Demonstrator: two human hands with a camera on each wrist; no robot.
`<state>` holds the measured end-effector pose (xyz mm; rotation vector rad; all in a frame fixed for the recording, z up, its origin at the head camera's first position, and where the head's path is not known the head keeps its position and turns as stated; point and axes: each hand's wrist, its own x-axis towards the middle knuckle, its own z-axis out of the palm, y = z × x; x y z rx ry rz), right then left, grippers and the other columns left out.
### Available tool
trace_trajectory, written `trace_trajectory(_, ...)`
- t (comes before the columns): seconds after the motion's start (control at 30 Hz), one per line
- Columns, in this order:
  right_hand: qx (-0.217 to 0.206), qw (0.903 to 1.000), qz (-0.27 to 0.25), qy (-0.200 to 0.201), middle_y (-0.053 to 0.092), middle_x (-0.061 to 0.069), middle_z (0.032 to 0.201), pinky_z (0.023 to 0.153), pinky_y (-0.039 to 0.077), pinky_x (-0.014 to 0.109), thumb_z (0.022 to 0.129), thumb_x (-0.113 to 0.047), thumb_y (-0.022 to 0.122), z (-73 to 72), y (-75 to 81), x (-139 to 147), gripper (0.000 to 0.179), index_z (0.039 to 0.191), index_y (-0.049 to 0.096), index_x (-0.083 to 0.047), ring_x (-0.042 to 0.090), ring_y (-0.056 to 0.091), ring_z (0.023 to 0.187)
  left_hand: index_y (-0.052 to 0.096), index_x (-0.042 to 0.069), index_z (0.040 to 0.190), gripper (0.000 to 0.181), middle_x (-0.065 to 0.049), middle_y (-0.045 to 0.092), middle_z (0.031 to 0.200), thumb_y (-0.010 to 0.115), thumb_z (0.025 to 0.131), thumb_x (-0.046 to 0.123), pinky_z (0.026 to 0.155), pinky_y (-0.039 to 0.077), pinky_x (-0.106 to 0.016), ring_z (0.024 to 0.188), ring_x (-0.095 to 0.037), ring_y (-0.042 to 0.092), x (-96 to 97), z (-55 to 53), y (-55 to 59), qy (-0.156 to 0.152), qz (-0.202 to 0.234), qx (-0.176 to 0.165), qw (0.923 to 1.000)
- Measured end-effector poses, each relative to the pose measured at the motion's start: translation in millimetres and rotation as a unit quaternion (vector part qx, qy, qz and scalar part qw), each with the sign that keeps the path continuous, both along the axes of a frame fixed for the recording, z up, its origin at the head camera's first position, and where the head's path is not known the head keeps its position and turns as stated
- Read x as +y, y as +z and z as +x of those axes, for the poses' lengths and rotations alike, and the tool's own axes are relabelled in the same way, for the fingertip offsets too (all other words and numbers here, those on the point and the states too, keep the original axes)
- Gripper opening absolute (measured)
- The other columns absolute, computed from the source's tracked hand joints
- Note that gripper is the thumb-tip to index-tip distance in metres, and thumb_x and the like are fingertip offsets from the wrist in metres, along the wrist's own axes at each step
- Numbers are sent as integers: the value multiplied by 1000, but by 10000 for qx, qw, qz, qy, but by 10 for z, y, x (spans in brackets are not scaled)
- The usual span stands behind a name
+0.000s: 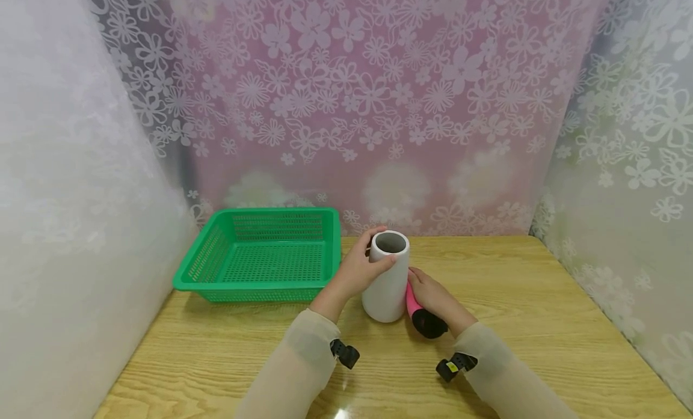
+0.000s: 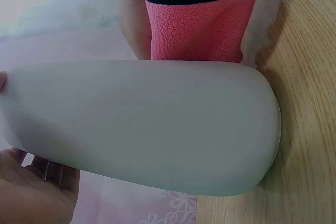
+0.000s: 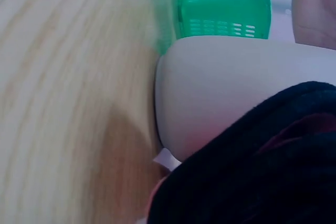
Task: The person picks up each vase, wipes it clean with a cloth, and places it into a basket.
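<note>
A tall white vase [image 1: 385, 287] with a round open mouth stands on the table, leaning slightly in the head view. My left hand [image 1: 361, 264] grips it near the rim, thumb on the front and fingers round the far side. Against the vase's right side, my right hand [image 1: 433, 294] holds a pink fleece piece with a black cuff [image 2: 199, 30], perhaps a glove or mitt. The black cuff [image 3: 252, 161] faces toward me and covers much of the right wrist view. My right fingertips are hidden behind the pink fleece.
A green plastic basket [image 1: 257, 294] with perforated walls stands to the left, close to my left hand. Beneath everything is a wood-grain table [image 1: 541, 335]. Flower-patterned curtains [image 1: 368, 106] hang behind it and at both sides.
</note>
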<state>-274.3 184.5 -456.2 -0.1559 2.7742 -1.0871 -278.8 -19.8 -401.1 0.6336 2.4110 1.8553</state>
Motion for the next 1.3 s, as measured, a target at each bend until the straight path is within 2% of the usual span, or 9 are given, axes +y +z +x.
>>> trace_trajectory(0.17,-71,9998,87,151,39,29,151,114,25,61,111,-38,25,25,35,51,59,152,35,3,46,36,140,41,31,151,66,-1,51,143,72,93,36,100,46,-53,131,-31,50,6,16,2,22,-33,37,10000)
trace_trajectory(0.33,-248,9994,-52,256,38,30,151,113,25,64,110,-39,27,65,91,111,60,151,34,5,46,40,136,41,31,151,67,-1,51,143,72,92,37,99,47,-53,131,-31,50,13,37,4,73,-54,11,10000)
trace_trajectory(0.5,-178,9994,-74,288,39,31,150,110,29,64,110,-35,29,83,175,170,57,152,33,5,45,45,128,41,29,151,67,-1,52,140,72,92,38,98,48,-52,129,-29,51,25,49,8,125,-1,2,9999)
trace_trajectory(0.67,-175,9997,-49,143,42,29,145,102,40,60,110,-38,29,119,334,211,60,155,27,1,40,50,114,42,29,151,66,-3,54,136,72,92,38,95,49,-50,122,-27,54,35,53,-3,223,-4,91,9997)
trace_trajectory(0.9,-72,9998,-195,16,39,29,147,102,38,63,108,-51,25,186,615,250,69,160,17,-6,44,48,119,41,29,151,67,-3,53,137,72,92,40,96,49,-50,123,-27,54,38,48,-22,283,-16,111,9995)
trace_trajectory(1.13,399,9990,-214,43,42,29,144,96,43,58,108,-52,24,250,863,215,69,161,16,-9,42,51,115,42,28,150,66,-3,53,136,72,92,39,95,49,-50,122,-27,54,37,22,-15,277,34,117,9995)
trace_trajectory(1.3,539,9977,-413,16,43,28,141,90,45,54,108,-51,25,299,1001,191,67,161,16,-13,40,52,110,43,29,150,67,-1,53,136,73,91,40,95,49,-50,123,-27,53,37,17,3,261,79,95,9996)
